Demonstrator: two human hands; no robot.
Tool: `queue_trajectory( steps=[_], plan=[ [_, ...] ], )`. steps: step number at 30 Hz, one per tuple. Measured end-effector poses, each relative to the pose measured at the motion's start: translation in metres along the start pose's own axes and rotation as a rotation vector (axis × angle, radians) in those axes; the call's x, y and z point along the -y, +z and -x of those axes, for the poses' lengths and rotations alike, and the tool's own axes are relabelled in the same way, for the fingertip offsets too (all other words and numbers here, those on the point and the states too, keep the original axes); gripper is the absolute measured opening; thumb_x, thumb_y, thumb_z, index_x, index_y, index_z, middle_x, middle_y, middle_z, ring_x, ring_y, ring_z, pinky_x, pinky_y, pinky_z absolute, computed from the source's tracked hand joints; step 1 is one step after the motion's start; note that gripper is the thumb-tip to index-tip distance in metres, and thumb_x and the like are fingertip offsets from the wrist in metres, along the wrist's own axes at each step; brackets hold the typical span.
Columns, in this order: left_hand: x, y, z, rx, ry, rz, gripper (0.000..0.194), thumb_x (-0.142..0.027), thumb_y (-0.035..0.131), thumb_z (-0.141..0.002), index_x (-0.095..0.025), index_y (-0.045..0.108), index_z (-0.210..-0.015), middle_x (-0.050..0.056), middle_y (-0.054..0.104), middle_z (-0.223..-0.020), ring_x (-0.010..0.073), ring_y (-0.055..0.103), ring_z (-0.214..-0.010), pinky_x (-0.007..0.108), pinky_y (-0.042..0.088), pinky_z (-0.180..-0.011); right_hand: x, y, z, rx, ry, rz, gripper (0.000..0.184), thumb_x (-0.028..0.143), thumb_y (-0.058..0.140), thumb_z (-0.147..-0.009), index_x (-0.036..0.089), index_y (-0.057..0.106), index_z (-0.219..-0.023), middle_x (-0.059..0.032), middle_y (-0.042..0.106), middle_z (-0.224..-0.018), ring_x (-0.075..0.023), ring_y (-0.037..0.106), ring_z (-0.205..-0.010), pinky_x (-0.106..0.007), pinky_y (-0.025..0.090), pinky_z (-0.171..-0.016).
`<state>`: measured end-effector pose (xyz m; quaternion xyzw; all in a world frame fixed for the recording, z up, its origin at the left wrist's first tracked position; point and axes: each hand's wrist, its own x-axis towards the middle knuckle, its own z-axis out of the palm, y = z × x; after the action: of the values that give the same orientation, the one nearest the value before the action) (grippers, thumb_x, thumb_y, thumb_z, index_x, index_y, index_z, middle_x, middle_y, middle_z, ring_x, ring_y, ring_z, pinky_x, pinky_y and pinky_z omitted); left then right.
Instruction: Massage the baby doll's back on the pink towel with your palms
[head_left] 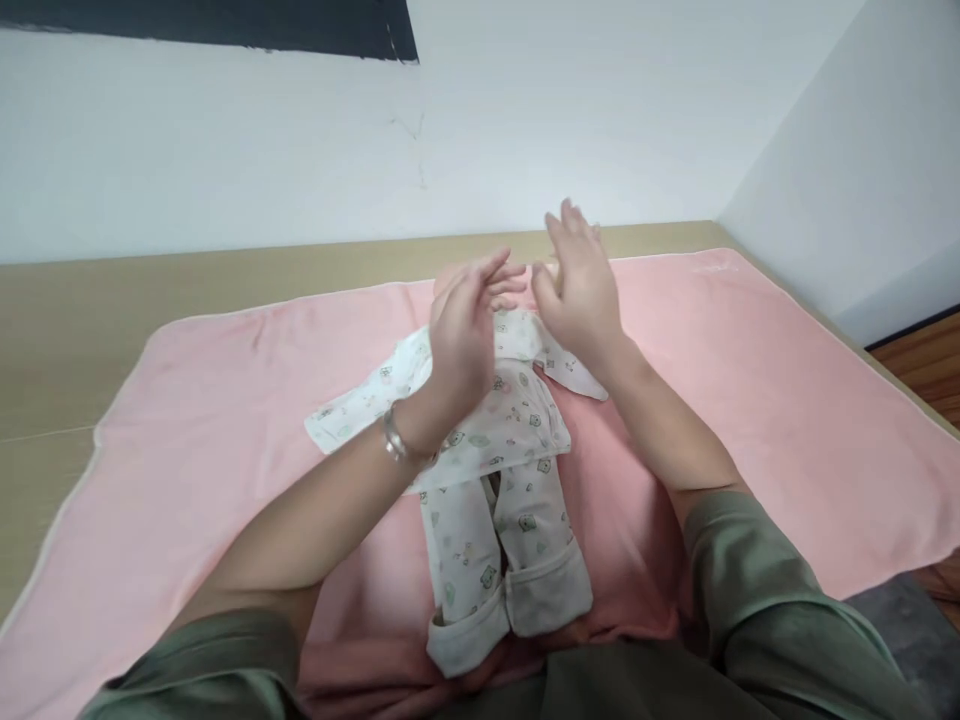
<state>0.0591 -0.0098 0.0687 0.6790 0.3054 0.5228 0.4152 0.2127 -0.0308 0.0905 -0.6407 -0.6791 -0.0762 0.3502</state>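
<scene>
My left hand [466, 335] is raised over the upper part of a small white printed top [517, 410], its fingers stretched out. Facing it, my right hand [581, 285] is also held up with the fingers extended and slightly blurred. A narrow gap separates the two hands, and neither holds anything. The top lies with its sleeves spread to both sides, the left sleeve [352, 405] the longer in sight. Matching trousers [529, 510] with turned-up cuffs extend below it toward me. Behind my left hand a pinkish rounded shape [446, 277] is mostly hidden; I cannot tell what it is.
A pink blanket [750, 400] with a pale edge lies under the clothes on a light wooden table [60, 340]. A white wall [262, 150] rises behind the table, with a dark panel [225, 20] at its upper left. Another wall stands at the right.
</scene>
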Motion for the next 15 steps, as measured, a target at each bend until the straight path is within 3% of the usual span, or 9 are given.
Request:
queue_trajectory(
  steps=[4, 7, 10, 15],
  plan=[
    [0.039, 0.024, -0.059, 0.171, -0.141, 0.028, 0.066, -0.055, 0.010, -0.102, -0.019, 0.058, -0.129, 0.013, 0.066, -0.121, 0.0254, 0.058, -0.129, 0.048, 0.053, -0.104, -0.026, 0.009, -0.012, 0.063, 0.028, -0.024, 0.053, 0.037, 0.029, -0.101, 0.013, 0.043, -0.146, -0.0142, 0.041, -0.156, -0.0335, 0.028, -0.150, -0.065, 0.018, -0.123],
    [0.058, 0.033, -0.079, 0.268, -0.162, 0.092, 0.076, -0.058, 0.002, -0.100, -0.016, 0.058, -0.127, 0.013, 0.065, -0.119, 0.0255, 0.055, -0.133, 0.049, 0.051, -0.105, -0.028, 0.022, -0.011, 0.121, 0.017, -0.012, 0.054, 0.035, 0.031, -0.099, 0.005, 0.048, -0.141, -0.0197, 0.046, -0.151, -0.0357, 0.033, -0.148, -0.063, 0.020, -0.123],
    [0.058, 0.036, -0.076, 0.279, -0.200, 0.150, 0.082, -0.051, -0.008, -0.098, -0.014, 0.060, -0.123, 0.014, 0.067, -0.116, 0.0248, 0.052, -0.135, 0.050, 0.051, -0.108, -0.022, 0.028, -0.007, 0.126, 0.030, 0.028, 0.053, 0.030, 0.031, -0.098, -0.001, 0.050, -0.137, -0.0236, 0.047, -0.149, -0.0361, 0.035, -0.146, -0.061, 0.017, -0.124],
    [0.040, 0.023, -0.046, 0.192, -0.286, 0.101, 0.076, -0.051, 0.000, -0.099, -0.014, 0.060, -0.127, 0.015, 0.070, -0.115, 0.0267, 0.055, -0.133, 0.051, 0.051, -0.108, -0.017, 0.024, -0.006, 0.086, 0.024, 0.058, 0.049, 0.035, 0.032, -0.099, 0.005, 0.057, -0.129, -0.0219, 0.055, -0.143, -0.0358, 0.044, -0.140, -0.063, 0.019, -0.122]
  ],
)
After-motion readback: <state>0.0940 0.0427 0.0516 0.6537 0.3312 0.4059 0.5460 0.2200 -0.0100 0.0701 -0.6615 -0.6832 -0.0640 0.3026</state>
